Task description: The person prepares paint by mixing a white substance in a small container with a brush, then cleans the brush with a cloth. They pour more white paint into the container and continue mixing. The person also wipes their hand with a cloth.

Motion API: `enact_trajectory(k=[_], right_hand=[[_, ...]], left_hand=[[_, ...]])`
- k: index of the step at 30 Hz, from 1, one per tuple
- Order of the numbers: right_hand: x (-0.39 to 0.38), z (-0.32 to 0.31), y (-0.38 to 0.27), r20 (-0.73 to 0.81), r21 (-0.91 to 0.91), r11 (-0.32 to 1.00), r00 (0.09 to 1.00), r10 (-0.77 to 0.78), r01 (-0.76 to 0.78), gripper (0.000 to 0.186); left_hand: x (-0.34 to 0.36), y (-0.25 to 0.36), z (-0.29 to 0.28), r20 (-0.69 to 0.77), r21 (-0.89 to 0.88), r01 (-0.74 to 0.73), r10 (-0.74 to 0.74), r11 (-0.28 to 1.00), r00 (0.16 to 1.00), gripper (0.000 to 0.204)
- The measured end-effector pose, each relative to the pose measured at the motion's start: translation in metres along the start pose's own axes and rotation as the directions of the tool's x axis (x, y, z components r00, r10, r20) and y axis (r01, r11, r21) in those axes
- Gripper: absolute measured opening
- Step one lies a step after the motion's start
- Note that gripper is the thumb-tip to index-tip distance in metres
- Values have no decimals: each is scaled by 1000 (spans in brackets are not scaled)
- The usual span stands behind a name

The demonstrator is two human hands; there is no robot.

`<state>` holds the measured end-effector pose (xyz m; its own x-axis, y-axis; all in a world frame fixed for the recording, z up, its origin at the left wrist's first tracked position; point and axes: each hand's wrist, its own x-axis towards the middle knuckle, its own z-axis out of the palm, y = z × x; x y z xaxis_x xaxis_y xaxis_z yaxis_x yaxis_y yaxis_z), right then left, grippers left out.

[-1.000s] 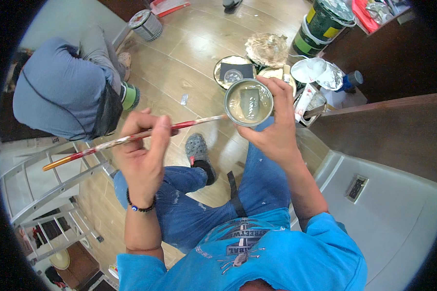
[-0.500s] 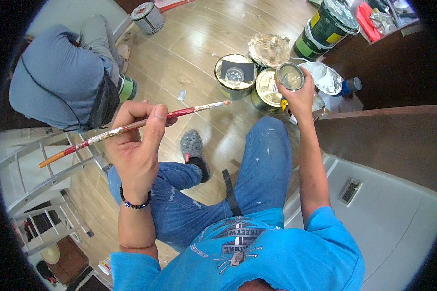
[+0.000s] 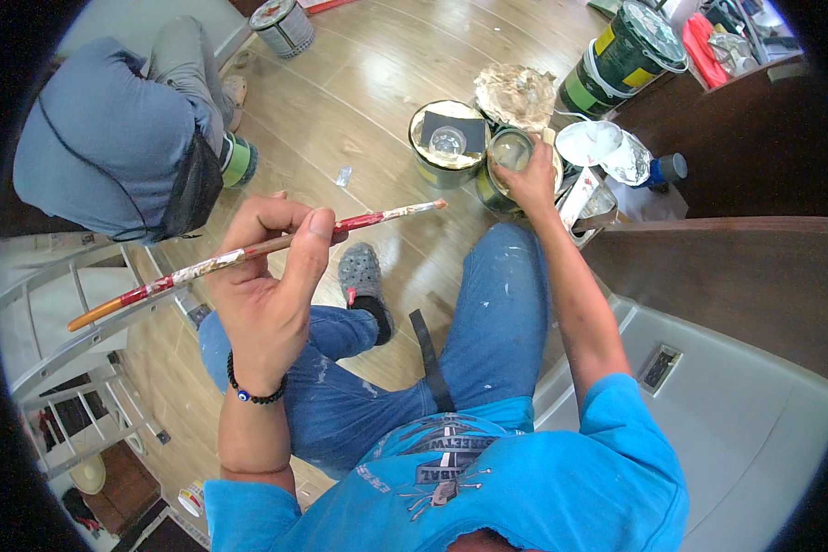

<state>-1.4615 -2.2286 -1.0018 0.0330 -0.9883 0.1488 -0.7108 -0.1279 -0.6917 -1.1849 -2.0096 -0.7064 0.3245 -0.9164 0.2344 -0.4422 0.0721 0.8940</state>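
My left hand [image 3: 271, 294] is raised and pinches a thin paint-spotted paintbrush [image 3: 363, 221], its tip pointing right. My right hand [image 3: 534, 184] is wrapped round a small round clear jar [image 3: 511, 147], at or just above a paint can [image 3: 490, 191]. Its fingers hide much of the can's lid, and I cannot tell whether the jar rests on it. Left of it stands another paint can [image 3: 442, 175], with a dark sheet [image 3: 470, 131] and a clear plastic cup [image 3: 447, 141] on top.
Crumpled brown paper [image 3: 517, 95] lies behind the cans. Large green buckets [image 3: 627, 51], a white lid [image 3: 587, 143] and a tray [image 3: 600, 207] stand right. A person [image 3: 110, 138] sits at the left, near a metal ladder [image 3: 74, 350]. A wooden panel [image 3: 727, 285] borders my right.
My right hand has moved left with the jar, to the paint can, uncovering the white lid and the tray. My left hand has shifted slightly right with the paintbrush.
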Motion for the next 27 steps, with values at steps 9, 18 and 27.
enact_trajectory(k=[9, 18, 27], right_hand=[[-4, 4, 15, 9, -191, 981, 999, -37, 38, 98], [-11, -4, 3, 6, -210, 978, 1000, -13, 14, 105], [-36, -13, -69, -123, 84, 970, 968, -219, 230, 68]], left_hand=[[-2, 8, 4, -38, -231, 133, -146, 964, 989, 9], [4, -1, -5, -86, -283, 35, -62, 959, 994, 14], [9, -3, -31, -245, -188, -79, 31, 979, 969, 16]])
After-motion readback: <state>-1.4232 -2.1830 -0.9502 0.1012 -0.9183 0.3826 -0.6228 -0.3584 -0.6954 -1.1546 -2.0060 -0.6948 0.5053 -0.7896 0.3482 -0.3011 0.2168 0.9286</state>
